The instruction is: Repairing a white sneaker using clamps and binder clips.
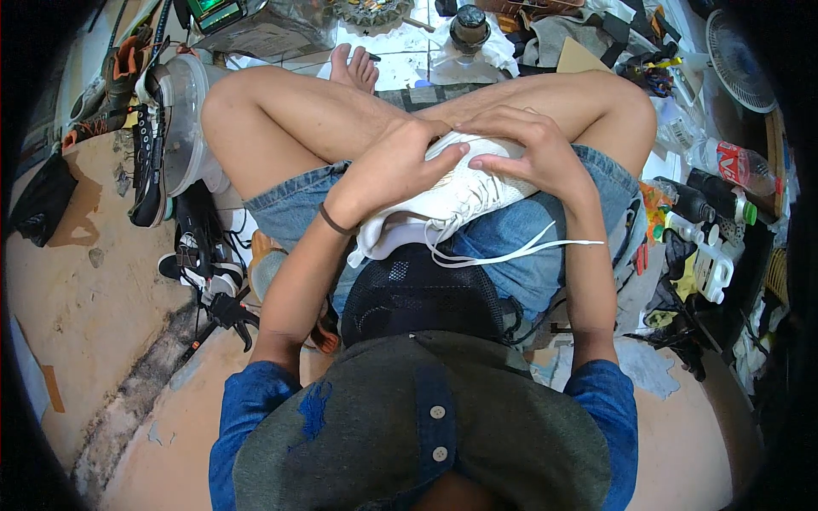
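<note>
A white lace-up sneaker [471, 189] lies across my lap, its heel toward the lower left and its toe toward the upper right. Its loose white laces [520, 252] trail to the right over my denim shorts. My left hand [400, 163] grips the near left side, with the thumb on the upper. On the toe side, my right hand [534, 146] curls around the front, its thumb pressing the upper. The far fingers of the left hand are partly hidden behind the shoe. A black mesh item [422, 294] sits in my lap below the heel.
At left stand a transparent plastic tub [186, 123], a black sneaker [149, 175] and more black-and-white footwear [203, 264]. A dark jar [469, 30] stands beyond my legs. Bottles, including a red-labelled one [740, 166], and a fan [741, 61] crowd the right.
</note>
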`<control>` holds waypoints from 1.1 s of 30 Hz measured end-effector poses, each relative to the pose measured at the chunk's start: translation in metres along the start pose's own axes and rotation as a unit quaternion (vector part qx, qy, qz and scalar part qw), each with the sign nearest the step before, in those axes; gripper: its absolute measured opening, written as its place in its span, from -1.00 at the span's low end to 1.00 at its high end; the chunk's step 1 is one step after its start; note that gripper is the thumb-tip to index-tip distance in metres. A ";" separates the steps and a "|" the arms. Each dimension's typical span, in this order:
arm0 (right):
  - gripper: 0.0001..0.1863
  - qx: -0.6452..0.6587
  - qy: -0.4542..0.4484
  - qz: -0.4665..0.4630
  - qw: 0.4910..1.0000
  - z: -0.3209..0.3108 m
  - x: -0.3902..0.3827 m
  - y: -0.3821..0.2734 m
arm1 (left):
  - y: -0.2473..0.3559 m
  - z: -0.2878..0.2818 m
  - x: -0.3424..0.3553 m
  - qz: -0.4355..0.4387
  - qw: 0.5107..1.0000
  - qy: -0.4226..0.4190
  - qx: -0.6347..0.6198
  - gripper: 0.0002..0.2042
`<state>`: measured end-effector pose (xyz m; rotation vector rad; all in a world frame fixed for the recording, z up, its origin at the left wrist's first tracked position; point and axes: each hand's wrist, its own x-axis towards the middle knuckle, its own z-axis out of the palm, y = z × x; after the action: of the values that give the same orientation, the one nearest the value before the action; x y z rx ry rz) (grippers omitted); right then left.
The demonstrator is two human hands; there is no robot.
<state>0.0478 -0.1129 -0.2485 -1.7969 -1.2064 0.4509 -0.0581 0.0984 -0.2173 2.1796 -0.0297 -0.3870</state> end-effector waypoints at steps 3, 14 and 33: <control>-0.54 0.003 0.000 -0.002 1.000 0.000 0.001 0.002 | 0.003 -0.002 0.001 0.009 0.999 0.000 0.036 -0.66; -0.49 -0.013 0.002 -0.022 1.000 -0.001 -0.003 -0.004 | 0.017 -0.013 -0.048 0.033 0.997 -0.004 0.075 -0.28; -0.69 -0.106 0.016 0.005 0.994 0.003 -0.003 -0.019 | 0.005 0.019 -0.048 0.091 0.979 0.152 0.103 -0.69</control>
<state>0.0337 -0.1119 -0.2351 -1.9821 -1.2616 0.3074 -0.1085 0.0881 -0.2114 2.3949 -0.1017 0.0584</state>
